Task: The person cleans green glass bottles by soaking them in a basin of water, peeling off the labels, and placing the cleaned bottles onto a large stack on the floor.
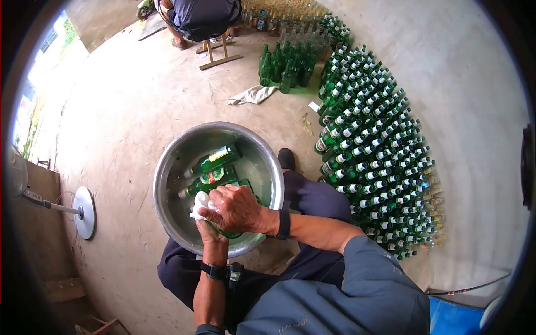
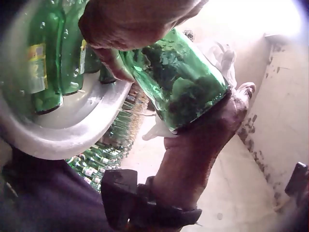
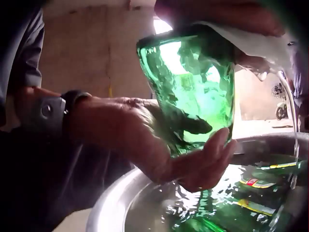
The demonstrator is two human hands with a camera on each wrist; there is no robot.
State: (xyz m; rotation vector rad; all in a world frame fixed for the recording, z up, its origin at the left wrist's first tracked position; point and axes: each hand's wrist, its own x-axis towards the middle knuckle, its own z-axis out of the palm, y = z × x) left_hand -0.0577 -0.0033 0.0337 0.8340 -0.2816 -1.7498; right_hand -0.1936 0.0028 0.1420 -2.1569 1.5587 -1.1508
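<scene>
My left hand (image 1: 211, 233) grips a green glass bottle (image 3: 193, 92) above the metal basin (image 1: 160, 178); in the right wrist view its fingers curl round the lower part. My right hand (image 1: 237, 209) holds a wet white cloth (image 1: 200, 206) against the bottle's upper end, and water runs off the cloth. From the left wrist, the bottle (image 2: 181, 82) spans between both hands, its wide end at the right palm. Labelled green bottles (image 1: 216, 158) lie in the basin's water. The bottle's other end is hidden behind the left hand.
Many green bottles (image 1: 379, 151) stand in rows on the right, with a smaller group (image 1: 287, 64) farther back. A pale cloth (image 1: 251, 96) lies on the floor. Another person (image 1: 204, 17) sits at the back. A fan (image 1: 84, 212) is at the left.
</scene>
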